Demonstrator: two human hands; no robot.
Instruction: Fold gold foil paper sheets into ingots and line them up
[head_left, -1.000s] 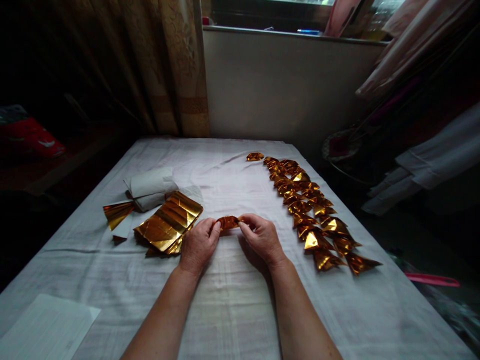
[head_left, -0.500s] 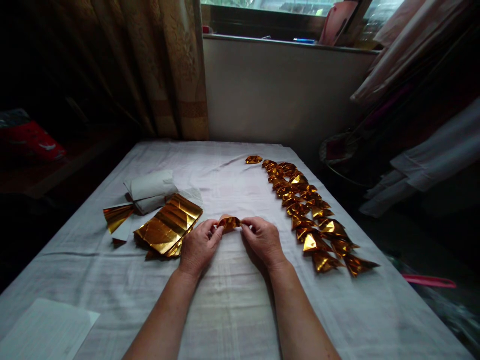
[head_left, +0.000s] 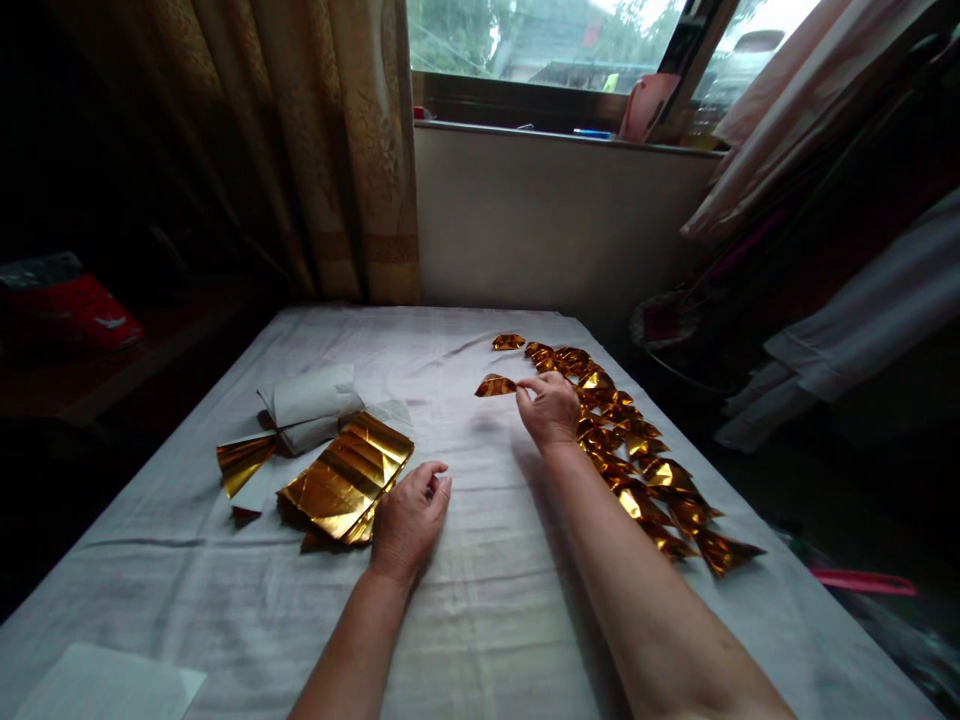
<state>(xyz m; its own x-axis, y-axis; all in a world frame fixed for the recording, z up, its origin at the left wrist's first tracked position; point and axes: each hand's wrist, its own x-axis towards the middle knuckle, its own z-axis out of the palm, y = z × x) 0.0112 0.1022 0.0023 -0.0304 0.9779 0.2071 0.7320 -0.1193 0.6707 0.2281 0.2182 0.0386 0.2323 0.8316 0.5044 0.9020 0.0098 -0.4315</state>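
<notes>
My right hand [head_left: 551,410] is closed in a pinch on one tip of a folded gold paper ingot [head_left: 496,386], held just above the cloth. Under and beyond that hand lie rows of similar gold paper ingots [head_left: 669,478], partly covered by my hand and forearm. One more ingot [head_left: 508,342] sits apart at the far end. My left hand [head_left: 411,520] rests on the cloth with fingers loosely curled, thumb and forefinger apart, nothing visible between them. It is right beside a stack of gold foil paper sheets [head_left: 345,475].
A white cloth [head_left: 465,620] covers the table. Behind the stack are a rolled white paper bundle [head_left: 311,398] and a fanned gold piece [head_left: 244,462]. A white sheet [head_left: 109,685] lies at front left. Hanging clothes [head_left: 847,300] line the right side; a curtain [head_left: 375,150] hangs behind.
My right hand has carried the gold paper ingot forward and right, toward the rows. My left hand has let go of it and stays near the stack. The view has tilted up slightly.
</notes>
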